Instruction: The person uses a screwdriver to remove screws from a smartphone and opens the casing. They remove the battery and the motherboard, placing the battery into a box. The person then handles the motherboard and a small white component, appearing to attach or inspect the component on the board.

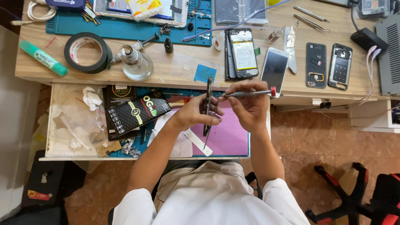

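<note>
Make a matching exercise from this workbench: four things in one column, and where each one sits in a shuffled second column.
Things:
1. Black roll of tape
2. Slim dark phone frame held edge-on
3. Grey metal screwdriver with red cap
4. Green marker pen

Places:
A. In the right hand
B. Far left end of the wooden desk
C. In the left hand
D. On the desk beside the clear glass bottle

Pairs: 1-D, 2-C, 3-A, 4-B
</note>
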